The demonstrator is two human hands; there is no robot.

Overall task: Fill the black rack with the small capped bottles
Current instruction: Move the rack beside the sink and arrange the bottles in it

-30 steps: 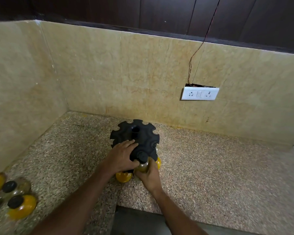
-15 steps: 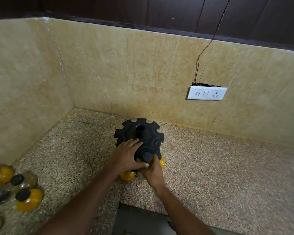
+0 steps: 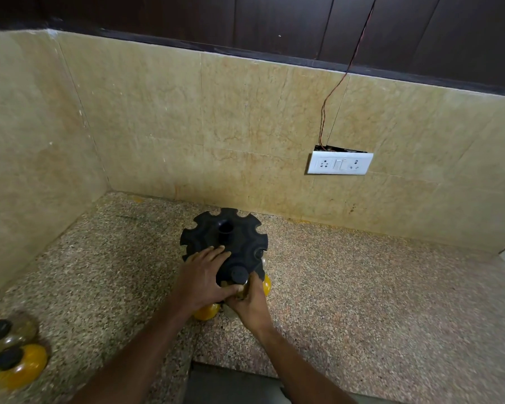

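Two hands meet at the near edge of a round black rack [image 3: 231, 243] that stands on the speckled stone worktop [image 3: 362, 287], close to the corner of the beige tiled wall [image 3: 216, 126]. From the head view, the left hand [image 3: 200, 279] lies on top of the rack with its fingers stretched forward and a little apart, while its thumb reaches to the right, toward the other hand. The right hand [image 3: 250, 301] comes from below and curls its fingers around a small bottle with a black cap [image 3: 237, 274]; this cap sits in the nearest notch of the rack's rim. The glass body of the bottle is mostly covered by the fingers.

Several notches around the far rim of the rack are open. Under the near edge I see yellow rounded bottles [image 3: 206, 312] in the lower level, one at the left and one at the right of the right hand. Another black cap shows in a notch at the right side of the rack.

Far at the left, well apart from the rack, more capped bottles [image 3: 15, 360] stand in a group on the worktop, some yellow, some clear, all blurred. On the wall hangs a white switch and socket plate [image 3: 340, 163], and a thin wire [image 3: 344, 74] goes up from it. I can read no label or writing anywhere.
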